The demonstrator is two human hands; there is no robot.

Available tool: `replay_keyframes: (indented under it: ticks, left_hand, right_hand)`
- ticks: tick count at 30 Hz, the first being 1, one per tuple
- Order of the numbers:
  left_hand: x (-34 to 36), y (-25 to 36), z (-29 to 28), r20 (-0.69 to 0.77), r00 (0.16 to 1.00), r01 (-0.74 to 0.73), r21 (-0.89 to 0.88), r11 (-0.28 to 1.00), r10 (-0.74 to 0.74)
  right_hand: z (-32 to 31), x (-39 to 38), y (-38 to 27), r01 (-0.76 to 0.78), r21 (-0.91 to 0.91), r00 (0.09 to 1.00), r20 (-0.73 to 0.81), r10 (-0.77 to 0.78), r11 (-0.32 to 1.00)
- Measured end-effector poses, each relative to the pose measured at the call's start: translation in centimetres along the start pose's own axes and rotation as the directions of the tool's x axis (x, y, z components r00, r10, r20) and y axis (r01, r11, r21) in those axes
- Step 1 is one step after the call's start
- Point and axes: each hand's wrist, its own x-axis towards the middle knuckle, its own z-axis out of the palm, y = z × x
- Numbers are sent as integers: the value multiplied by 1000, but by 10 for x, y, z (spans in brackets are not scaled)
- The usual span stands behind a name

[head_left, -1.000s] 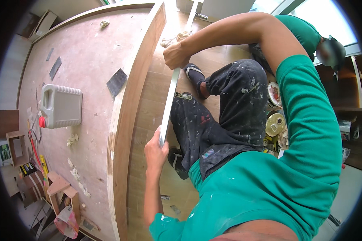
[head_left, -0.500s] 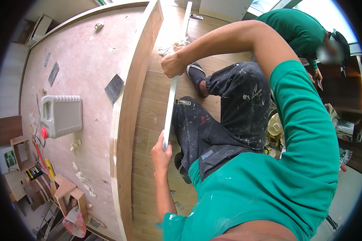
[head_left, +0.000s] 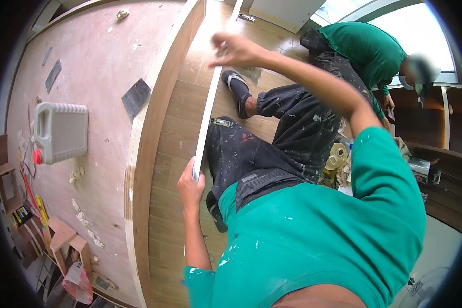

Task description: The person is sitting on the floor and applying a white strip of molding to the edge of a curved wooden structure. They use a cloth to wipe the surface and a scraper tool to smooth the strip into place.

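A long, narrow white strip (head_left: 209, 113) runs up from my left hand past my right hand to the top edge. My left hand (head_left: 191, 186) is closed round its near end. Higher up, my right hand (head_left: 238, 51) is beside the strip with fingers apart, slightly blurred. I cannot tell whether it touches the strip. A pale, crumpled wad (head_left: 251, 75) shows below this hand, partly hidden by it. Metal hinge-like fittings stick out from the strip's right side, one by my knee (head_left: 222, 122), another near the far end (head_left: 246, 17).
Left of me stands a wooden panel with a raised edge (head_left: 156, 123). On it lie a white jug with a red cap (head_left: 61, 132), a dark square plate (head_left: 136, 98) and dried lumps (head_left: 80, 214). A co-worker in green (head_left: 364, 49) bends at the upper right, near dark shelving (head_left: 421, 110).
My right hand has opened and moved off the crumpled wad it held against the strip. My left hand keeps its grip. The view has shifted, so the panel sits further left.
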Motion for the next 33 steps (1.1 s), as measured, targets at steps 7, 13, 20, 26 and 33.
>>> replay_keyframes:
  ticks: [7, 13, 20, 26, 33]
  left_hand:
    - [0, 13, 15, -50, 999, 25, 80, 996, -21]
    - [-7, 11, 24, -120, 993, -8, 125, 992, 23]
    - [-18, 26, 41, -103, 995, 2, 106, 994, 9]
    - [-29, 37, 58, -69, 998, 1, 125, 992, 8]
    - [-21, 33, 41, -56, 998, -7, 35, 999, 9]
  right_hand:
    - [78, -130, 55, -104, 871, 805, 357, 474, -480]
    - [109, -171, -4, -386, 809, 757, 552, 349, -443]
    - [136, -176, -47, -141, 524, 955, -151, 255, 840]
    - [160, -183, -67, -59, 251, 951, -282, 131, 966]
    - [171, -182, -62, -49, 219, 920, -370, 129, 975]
